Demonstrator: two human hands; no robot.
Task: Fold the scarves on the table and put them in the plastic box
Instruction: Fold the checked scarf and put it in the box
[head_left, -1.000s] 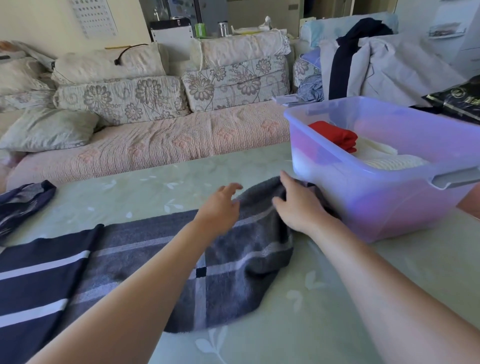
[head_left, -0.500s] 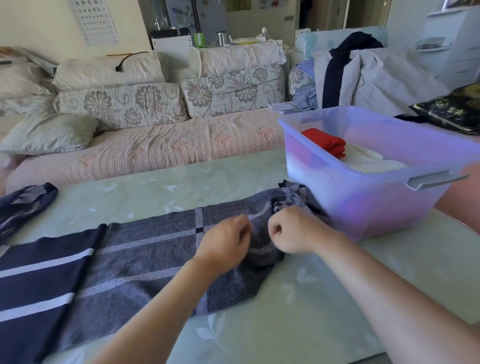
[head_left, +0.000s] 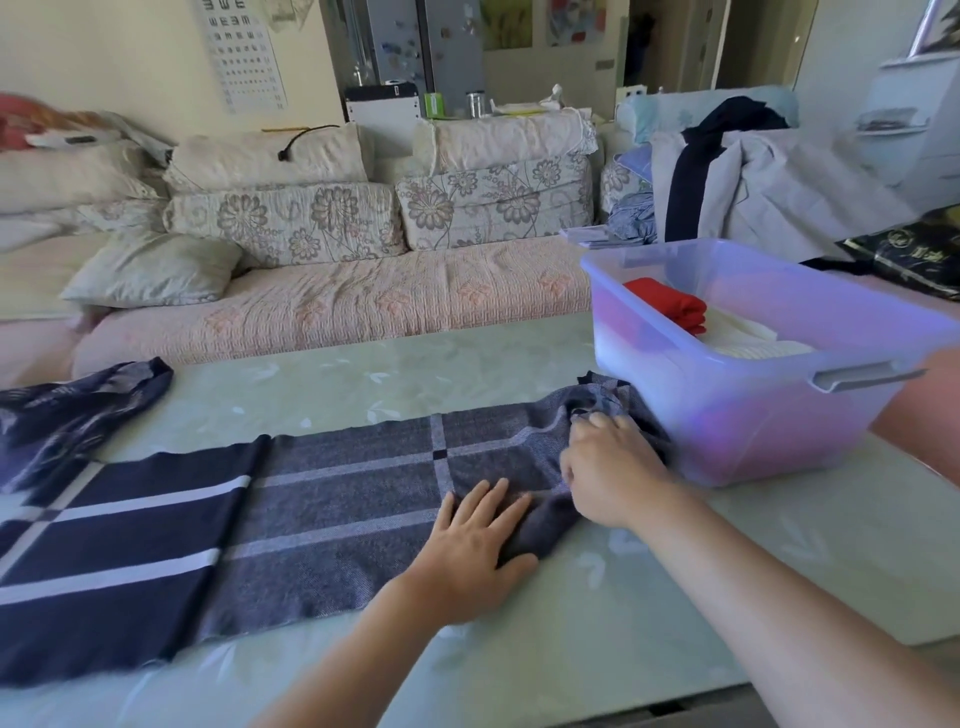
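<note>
grey-and-navy checked woollen scarf (head_left: 322, 499) spread left to right along the pale green table (head_left: 675, 597), right end bunched just beside the translucent purple plastic box (head_left: 769, 415). left hand (head_left: 475, 540) flat on it, fingers straight; right hand (head_left: 610, 467) gripping the bunched end, fingers curled.

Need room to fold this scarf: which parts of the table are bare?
Bare: the pale green table strip between the grey-and-navy plaid scarf and the pink quilted sofa, and the near corner in front of the translucent purple plastic box. Crowded: where the right hand grips the bunched scarf beside the box.
</note>
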